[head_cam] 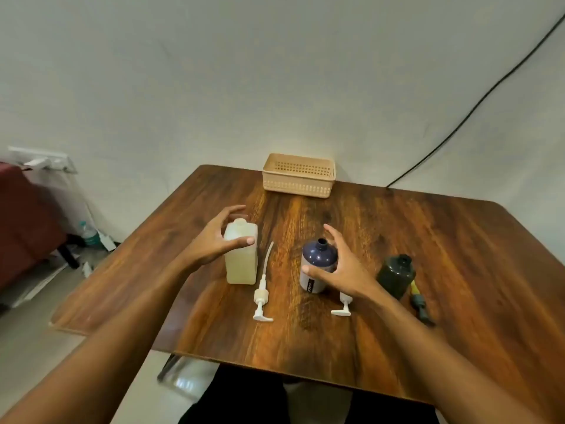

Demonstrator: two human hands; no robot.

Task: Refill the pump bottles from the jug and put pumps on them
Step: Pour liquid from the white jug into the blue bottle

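The right hand point(339, 267) covers the right flank of the blue bottle point(316, 255), whose label print is too small to read. In front of the bottle, the white pump point(345, 301) loses its tube under that wrist. Left of the bottle, the left hand point(214, 243) masks the upper left of the jug point(241, 267). Far left of it, floor clutter point(88, 234) is blurred; far right, the table point(458, 240) runs out of frame

Count on my table point(458, 270): one jug point(241, 264). Two pump bottles: navy bottle point(318, 255), dark bottle point(394, 273). Three pumps: long-tubed white pump point(261, 296), second white pump point(344, 307) partly behind my wrist, dark pump point(420, 304). One basket point(298, 179). One cable point(458, 117) on wall. One water bottle point(88, 232) on floor. My hands: two, left hand point(214, 243), right hand point(342, 270).
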